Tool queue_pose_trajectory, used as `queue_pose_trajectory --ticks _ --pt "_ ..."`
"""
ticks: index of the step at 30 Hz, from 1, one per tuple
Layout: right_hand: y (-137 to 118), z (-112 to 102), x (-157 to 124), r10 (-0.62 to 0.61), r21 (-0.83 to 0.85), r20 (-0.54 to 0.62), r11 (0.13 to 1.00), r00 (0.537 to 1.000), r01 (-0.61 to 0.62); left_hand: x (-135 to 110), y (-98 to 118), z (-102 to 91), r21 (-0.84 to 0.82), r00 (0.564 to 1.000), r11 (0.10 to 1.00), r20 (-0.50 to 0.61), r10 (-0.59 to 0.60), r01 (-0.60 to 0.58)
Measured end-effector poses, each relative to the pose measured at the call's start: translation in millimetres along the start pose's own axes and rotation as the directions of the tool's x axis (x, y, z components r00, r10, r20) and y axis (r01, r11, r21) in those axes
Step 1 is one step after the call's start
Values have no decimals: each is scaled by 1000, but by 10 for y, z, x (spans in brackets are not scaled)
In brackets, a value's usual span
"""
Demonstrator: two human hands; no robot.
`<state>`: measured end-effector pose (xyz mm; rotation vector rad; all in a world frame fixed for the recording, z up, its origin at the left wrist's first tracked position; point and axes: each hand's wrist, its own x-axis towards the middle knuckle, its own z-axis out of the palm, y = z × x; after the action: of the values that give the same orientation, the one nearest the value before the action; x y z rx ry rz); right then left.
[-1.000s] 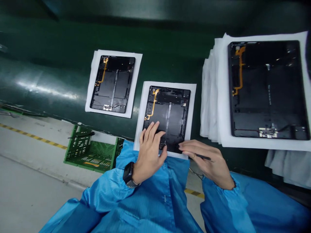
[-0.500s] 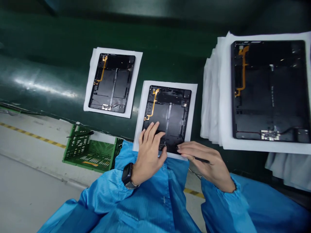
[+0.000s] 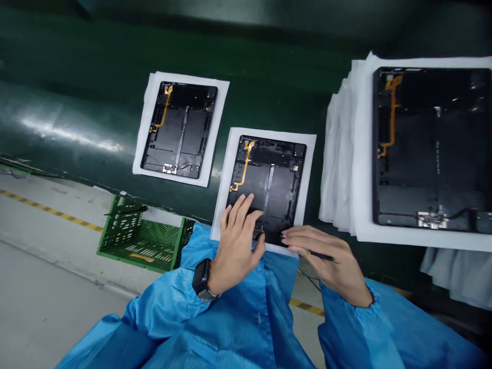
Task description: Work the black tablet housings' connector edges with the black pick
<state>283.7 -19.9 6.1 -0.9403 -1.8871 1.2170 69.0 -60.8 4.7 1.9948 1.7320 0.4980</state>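
Tablet housing (image 3: 279,184) is pinned by spread left fingers (image 3: 240,211); slim black tool (image 3: 321,255) is held in curled right fingers (image 3: 302,239).

Black tablet rear housing (image 3: 269,174) — orange flex cable (image 3: 243,166) along left side, lying flat on white sheet (image 3: 309,179).

No text can be read. The markings on the right-hand tablet housing (image 3: 437,148) and the small board (image 3: 432,219) at its lower edge are too small and blurred to make out, as is anything on the middle housing (image 3: 265,174). The watch (image 3: 200,277) shows a dark face.
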Motion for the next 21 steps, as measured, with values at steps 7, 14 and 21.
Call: queue_pose_trajectory --ticks 7,14,21 --pt "-5 -27 7 24 10 4 1000 1000 -24 -3 -3 6 4 1000 1000 -5 0 0" --pt "-20 -46 16 22 -7 14 1000 1000 -22 -12 -7 14 2 1000 1000 -1 -1 1" --pt "12 -17 1 7 13 5 1000 1000 -7 -7 -4 5 1 1000 1000 7 -9 9"
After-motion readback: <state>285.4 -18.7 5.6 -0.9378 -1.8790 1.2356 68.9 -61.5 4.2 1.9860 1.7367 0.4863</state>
